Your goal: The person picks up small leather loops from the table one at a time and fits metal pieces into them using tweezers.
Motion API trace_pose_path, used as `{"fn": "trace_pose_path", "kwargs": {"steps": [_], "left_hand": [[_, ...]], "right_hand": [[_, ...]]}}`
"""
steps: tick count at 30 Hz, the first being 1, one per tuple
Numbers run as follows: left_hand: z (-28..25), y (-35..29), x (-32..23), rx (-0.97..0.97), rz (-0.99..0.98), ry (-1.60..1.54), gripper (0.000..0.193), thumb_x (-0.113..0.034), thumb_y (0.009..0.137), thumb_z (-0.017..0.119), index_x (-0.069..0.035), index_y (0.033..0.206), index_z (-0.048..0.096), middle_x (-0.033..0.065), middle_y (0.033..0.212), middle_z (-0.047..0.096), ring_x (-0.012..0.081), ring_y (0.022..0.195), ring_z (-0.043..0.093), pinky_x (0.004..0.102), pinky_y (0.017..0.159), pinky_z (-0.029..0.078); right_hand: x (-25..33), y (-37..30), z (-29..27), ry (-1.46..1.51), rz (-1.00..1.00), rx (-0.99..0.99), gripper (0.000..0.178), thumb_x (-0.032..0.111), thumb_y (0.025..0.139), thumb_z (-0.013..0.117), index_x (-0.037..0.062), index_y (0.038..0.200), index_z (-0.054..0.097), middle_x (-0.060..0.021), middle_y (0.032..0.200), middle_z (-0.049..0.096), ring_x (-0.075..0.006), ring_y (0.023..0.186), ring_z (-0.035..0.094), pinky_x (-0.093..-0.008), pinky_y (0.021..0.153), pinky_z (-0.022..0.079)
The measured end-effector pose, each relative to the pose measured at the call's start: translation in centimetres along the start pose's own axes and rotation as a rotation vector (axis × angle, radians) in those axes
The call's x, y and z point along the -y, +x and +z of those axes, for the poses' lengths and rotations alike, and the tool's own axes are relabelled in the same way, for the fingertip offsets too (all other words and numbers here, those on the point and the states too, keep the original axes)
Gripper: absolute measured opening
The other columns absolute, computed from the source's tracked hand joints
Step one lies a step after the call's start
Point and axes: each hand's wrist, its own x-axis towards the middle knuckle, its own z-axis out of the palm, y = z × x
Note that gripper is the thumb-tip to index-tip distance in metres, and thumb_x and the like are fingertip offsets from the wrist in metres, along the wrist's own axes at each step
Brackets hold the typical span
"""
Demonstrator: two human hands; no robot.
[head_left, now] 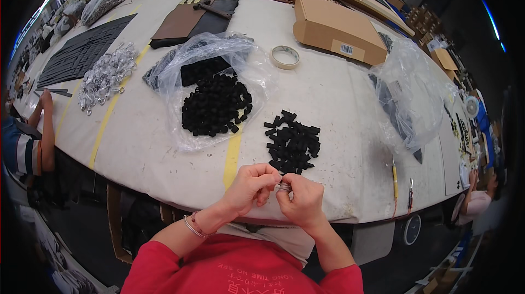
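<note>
My left hand (252, 185) and my right hand (301, 198) meet at the table's near edge, fingertips pinched together. A small black piece (281, 176) shows between them, mostly hidden by the fingers; its kind is hard to make out. Something pale and ring-like (284, 187) is by the right fingers. Just beyond my hands lies a loose pile of short black tubular pieces (293, 142). Farther left, an opened clear plastic bag (188, 142) holds a larger heap of small black pieces (213, 102).
A tape roll (285, 57) and cardboard box (339, 27) stand farther back. Metal hooks (106, 75) and dark strips (82, 50) lie left; a hammer (212, 8) rests on leather sheets. Right are a plastic bag (413, 97) and yellow-handled tool (395, 179). People work at both sides.
</note>
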Motion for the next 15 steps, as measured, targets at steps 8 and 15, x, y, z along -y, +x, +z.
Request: {"fn": "trace_pose_path", "kwargs": {"steps": [8,15], "left_hand": [[0.2,-0.4,0.4,0.042,-0.016,-0.097,0.003,-0.003,0.078,0.052,-0.004,0.076,0.049,-0.0015,0.055,0.044,0.0043,0.037,0.034,0.0172,0.034,0.025],[-0.2,-0.4,0.5,0.092,0.311,0.506,0.004,0.002,0.076,0.052,-0.001,0.078,0.05,-0.0031,0.059,0.047,-0.0001,0.043,0.039,0.0156,0.036,0.028]], "right_hand": [[-0.5,-0.1,-0.5,0.507,0.446,0.095,0.007,0.001,0.068,0.056,-0.0003,0.073,0.051,-0.0007,0.058,0.051,-0.0043,0.044,0.043,-0.0178,0.038,0.031],[-1.6,1.0,-1.3,1.234,0.969,0.347,0.011,0.001,0.067,0.054,0.0009,0.077,0.049,-0.0018,0.066,0.05,-0.0017,0.046,0.037,-0.0145,0.038,0.025]]}}
